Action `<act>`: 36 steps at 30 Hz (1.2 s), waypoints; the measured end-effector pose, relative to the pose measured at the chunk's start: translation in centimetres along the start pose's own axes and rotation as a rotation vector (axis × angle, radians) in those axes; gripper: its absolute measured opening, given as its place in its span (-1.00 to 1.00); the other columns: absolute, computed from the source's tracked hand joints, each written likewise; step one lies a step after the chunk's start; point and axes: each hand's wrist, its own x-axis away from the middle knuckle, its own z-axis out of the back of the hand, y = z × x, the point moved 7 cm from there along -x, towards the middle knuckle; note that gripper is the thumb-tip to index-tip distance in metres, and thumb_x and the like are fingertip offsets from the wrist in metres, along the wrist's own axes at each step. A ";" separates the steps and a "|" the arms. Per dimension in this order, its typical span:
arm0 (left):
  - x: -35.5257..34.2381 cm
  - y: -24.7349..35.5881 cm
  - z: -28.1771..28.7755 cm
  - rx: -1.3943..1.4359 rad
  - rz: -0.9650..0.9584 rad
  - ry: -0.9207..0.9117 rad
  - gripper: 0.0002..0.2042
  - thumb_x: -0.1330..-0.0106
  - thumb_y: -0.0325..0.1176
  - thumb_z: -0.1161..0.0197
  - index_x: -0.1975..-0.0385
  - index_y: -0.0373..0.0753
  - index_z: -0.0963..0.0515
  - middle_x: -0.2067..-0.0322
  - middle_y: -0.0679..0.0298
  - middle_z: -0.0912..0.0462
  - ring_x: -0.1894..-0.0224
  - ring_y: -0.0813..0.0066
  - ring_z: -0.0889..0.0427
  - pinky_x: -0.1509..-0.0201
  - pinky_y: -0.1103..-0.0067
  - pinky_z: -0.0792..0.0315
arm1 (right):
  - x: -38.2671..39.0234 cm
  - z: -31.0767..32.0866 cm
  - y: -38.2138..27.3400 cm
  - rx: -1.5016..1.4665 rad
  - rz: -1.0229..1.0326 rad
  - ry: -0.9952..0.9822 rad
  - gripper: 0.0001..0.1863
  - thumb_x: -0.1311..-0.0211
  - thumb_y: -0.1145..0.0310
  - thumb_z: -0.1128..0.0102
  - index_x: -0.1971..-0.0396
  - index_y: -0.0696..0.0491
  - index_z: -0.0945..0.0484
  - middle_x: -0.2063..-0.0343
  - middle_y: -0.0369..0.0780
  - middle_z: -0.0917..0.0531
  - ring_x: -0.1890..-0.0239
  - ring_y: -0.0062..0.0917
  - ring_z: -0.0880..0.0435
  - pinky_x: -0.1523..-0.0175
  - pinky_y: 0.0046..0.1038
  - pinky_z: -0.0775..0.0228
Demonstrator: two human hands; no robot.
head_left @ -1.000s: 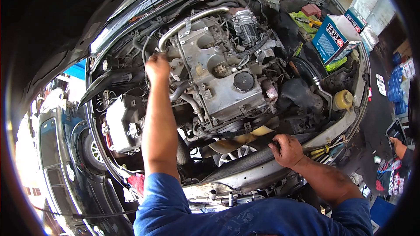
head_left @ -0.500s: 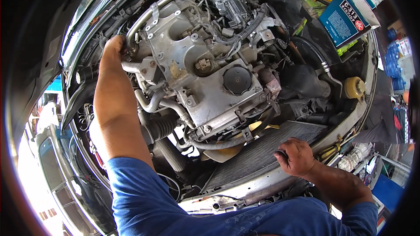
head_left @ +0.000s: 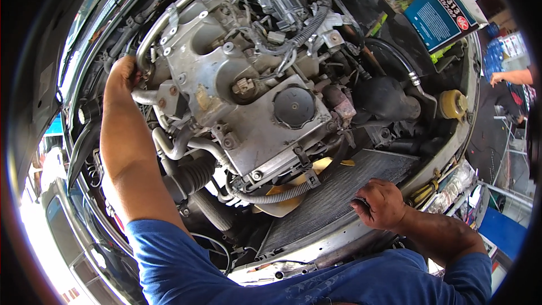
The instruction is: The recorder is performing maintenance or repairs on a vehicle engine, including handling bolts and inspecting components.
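Silver, curved metal pipe (head_left: 151, 39), up at ten o'clock along the grey metal engine (head_left: 254, 144), and here's the left hand (head_left: 125, 72) right by its lower end, fingers tucked out of sight, so whether they're gripping I can't tell, and one slip in that cramped gap could rake the knuckles across neighbouring metal! Over at four o'clock, the right hand (head_left: 381, 204) is curled in a loose fist above the dark, finely finned metal radiator (head_left: 327, 203), contents, if any, hidden; lean down hard there and those thin fins could well bend.
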 end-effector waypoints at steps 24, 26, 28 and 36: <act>-1.1 0.2 -0.5 -0.072 0.008 0.070 -0.63 -0.29 -0.04 -0.03 0.51 -0.22 -0.58 0.69 0.21 -0.51 0.77 0.43 -0.42 0.73 0.54 -0.29 | -0.5 0.3 -0.1 -0.047 0.021 -0.014 -0.72 0.05 0.44 -0.38 0.39 0.10 -0.43 0.61 -0.24 -0.52 0.61 -0.35 -0.55 0.47 -0.36 -0.44; -1.6 0.2 -0.3 -0.096 -0.005 0.090 -0.65 -0.24 -0.07 -0.07 0.48 -0.25 -0.59 0.61 0.16 -0.52 0.71 0.43 -0.44 0.67 0.52 -0.30 | -0.1 0.2 0.0 -0.044 0.031 -0.008 -0.72 0.05 0.44 -0.38 0.40 0.10 -0.43 0.61 -0.24 -0.52 0.60 -0.35 -0.55 0.47 -0.36 -0.44; -1.9 0.6 0.1 -0.160 -0.076 0.125 -0.66 -0.21 -0.10 -0.08 0.43 -0.29 -0.60 0.54 0.14 -0.55 0.67 0.42 -0.45 0.65 0.50 -0.30 | -0.1 0.0 0.0 -0.040 0.038 -0.001 -0.72 0.05 0.43 -0.38 0.40 0.10 -0.43 0.61 -0.24 -0.52 0.60 -0.34 -0.55 0.46 -0.36 -0.44; -1.9 1.0 5.3 -0.422 -0.298 0.256 -0.68 -0.21 -0.22 0.00 0.40 -0.33 -0.63 0.50 0.13 -0.61 0.54 0.34 -0.58 0.51 0.41 -0.39 | 0.1 -0.1 -0.4 -0.057 0.033 -0.004 -0.73 0.05 0.40 -0.39 0.39 0.08 -0.46 0.61 -0.23 -0.52 0.57 -0.31 -0.57 0.43 -0.33 -0.44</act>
